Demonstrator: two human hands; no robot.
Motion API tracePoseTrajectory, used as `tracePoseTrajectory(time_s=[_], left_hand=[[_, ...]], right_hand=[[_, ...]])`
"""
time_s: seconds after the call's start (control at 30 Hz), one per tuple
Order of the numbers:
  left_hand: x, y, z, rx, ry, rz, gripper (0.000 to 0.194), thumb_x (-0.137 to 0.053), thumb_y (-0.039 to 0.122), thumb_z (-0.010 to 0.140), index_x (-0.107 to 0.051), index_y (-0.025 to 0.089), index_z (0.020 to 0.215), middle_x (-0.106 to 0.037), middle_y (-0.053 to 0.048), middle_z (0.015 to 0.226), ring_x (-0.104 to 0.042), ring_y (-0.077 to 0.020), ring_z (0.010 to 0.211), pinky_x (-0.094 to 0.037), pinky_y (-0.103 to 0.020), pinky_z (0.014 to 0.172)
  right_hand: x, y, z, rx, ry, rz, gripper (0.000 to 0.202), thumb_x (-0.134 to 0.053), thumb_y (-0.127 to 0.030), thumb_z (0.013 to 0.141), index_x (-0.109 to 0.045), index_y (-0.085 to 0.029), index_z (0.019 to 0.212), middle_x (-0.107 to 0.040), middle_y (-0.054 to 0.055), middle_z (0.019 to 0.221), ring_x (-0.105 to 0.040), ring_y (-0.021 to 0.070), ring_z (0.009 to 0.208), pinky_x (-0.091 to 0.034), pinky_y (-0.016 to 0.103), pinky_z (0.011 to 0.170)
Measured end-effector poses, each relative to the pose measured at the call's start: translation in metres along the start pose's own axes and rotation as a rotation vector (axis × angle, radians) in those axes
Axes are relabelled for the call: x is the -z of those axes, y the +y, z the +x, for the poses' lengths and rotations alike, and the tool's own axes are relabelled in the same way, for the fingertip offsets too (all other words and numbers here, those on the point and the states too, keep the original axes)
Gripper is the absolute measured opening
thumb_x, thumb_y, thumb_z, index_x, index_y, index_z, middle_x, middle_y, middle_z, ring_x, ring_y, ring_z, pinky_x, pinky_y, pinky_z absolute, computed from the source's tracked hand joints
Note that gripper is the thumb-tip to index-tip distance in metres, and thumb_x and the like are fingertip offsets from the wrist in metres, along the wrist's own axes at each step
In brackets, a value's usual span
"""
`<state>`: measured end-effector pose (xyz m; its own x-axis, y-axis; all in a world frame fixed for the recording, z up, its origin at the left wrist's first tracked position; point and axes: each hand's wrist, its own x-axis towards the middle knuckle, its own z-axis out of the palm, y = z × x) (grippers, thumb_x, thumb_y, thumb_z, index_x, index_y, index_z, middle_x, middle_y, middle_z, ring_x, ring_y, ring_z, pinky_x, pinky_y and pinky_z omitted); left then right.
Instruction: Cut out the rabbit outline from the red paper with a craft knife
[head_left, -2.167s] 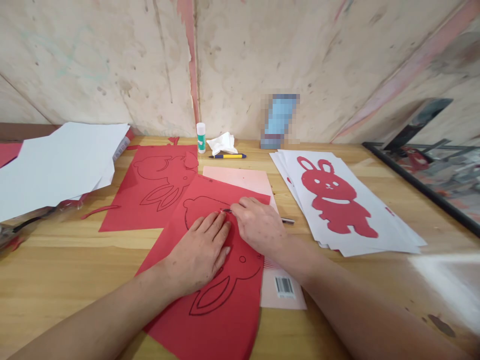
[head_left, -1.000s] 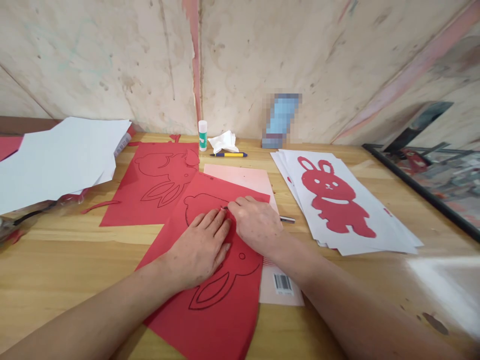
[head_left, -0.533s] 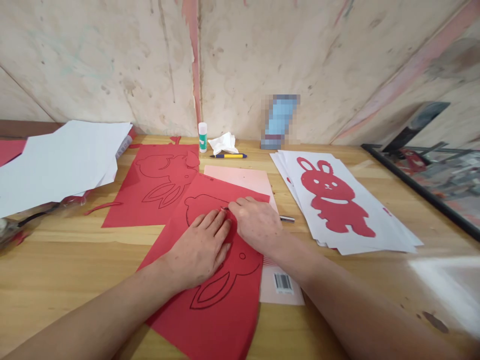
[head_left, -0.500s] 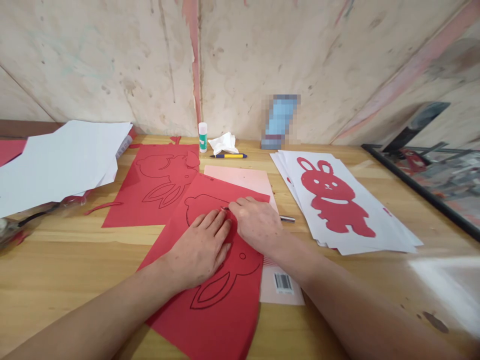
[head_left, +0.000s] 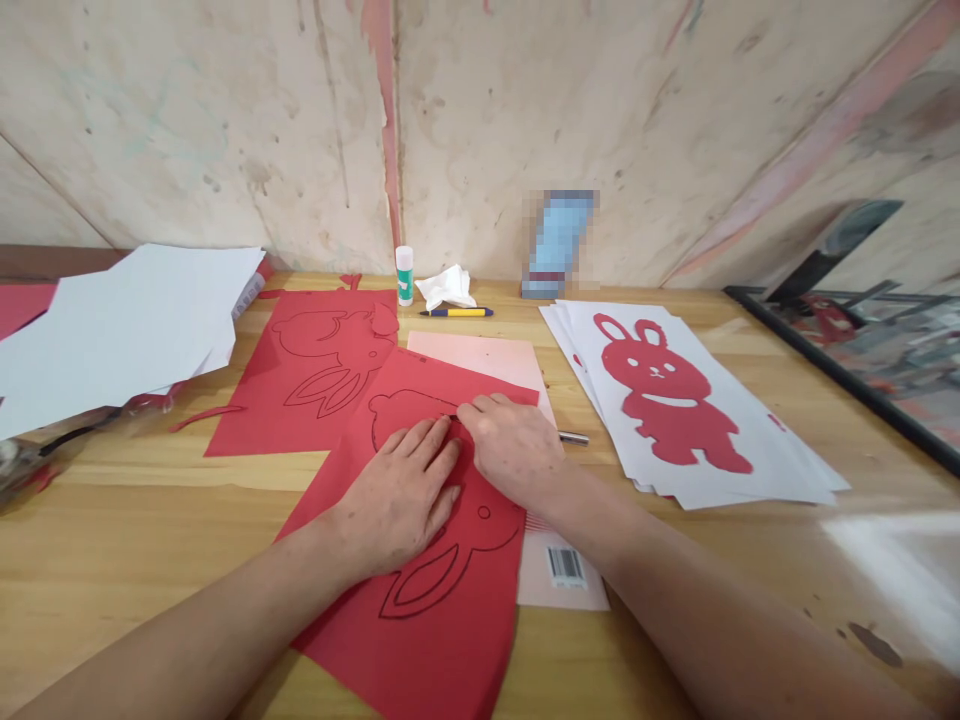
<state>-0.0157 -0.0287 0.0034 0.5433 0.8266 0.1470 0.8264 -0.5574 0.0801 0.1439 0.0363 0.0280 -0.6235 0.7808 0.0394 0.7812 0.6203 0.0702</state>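
Note:
A sheet of red paper [head_left: 442,660] with a rabbit outline drawn in black lies before me, partly over a pale pink booklet [head_left: 555,595] with a barcode. My left hand [head_left: 401,490] rests flat on the sheet, fingers stretched toward the drawn line, covering the middle of the rabbit. Beside it, my right hand [head_left: 514,440] is closed, its curled fingertips low against the paper. A thin dark bit shows at those fingertips, but what they hold is hidden. The drawn ear and eye stay visible below the hands.
Another red sheet [head_left: 247,400] with a rabbit outline lies left, near white papers [head_left: 127,320]. Behind are a glue stick [head_left: 405,277], crumpled tissue [head_left: 448,287] and yellow pen [head_left: 457,312]. A red rabbit cutout [head_left: 671,420] lies on white sheets at right. A silver pen-like end [head_left: 574,438] pokes out.
The small pale glint between my fingertips has gone, and a thin dark bit shows there. Both hands stay almost in place on the red sheet.

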Motion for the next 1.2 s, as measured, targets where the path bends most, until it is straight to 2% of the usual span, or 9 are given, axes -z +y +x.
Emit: tracePoseTrajectory(time_s=[0.33, 1.2], left_hand=[[0.0046, -0.0002, 0.0045, -0.028, -0.012, 0.018, 0.042, -0.037, 0.028, 0.091, -0.043, 0.012, 0.129, -0.043, -0.017, 0.138, -0.038, -0.0312, 0.128, -0.036, -0.047, 0.099], [0.005, 0.0009, 0.006, -0.019, -0.043, 0.07, 0.043, -0.035, 0.03, 0.092, -0.042, 0.01, 0.129, -0.043, -0.016, 0.138, -0.038, -0.0316, 0.127, -0.035, -0.046, 0.1]], right_hand=[[0.0029, -0.0009, -0.0006, 0.013, -0.031, 0.008, 0.022, -0.041, -0.009, 0.085, -0.06, -0.018, 0.093, -0.065, 0.008, 0.089, -0.057, 0.0202, 0.085, -0.038, 0.028, 0.062], [0.0004, -0.0002, -0.0016, 0.008, 0.008, -0.013, 0.02, -0.044, -0.007, 0.081, -0.06, -0.018, 0.085, -0.064, 0.006, 0.082, -0.058, 0.0197, 0.079, -0.037, 0.027, 0.058]])
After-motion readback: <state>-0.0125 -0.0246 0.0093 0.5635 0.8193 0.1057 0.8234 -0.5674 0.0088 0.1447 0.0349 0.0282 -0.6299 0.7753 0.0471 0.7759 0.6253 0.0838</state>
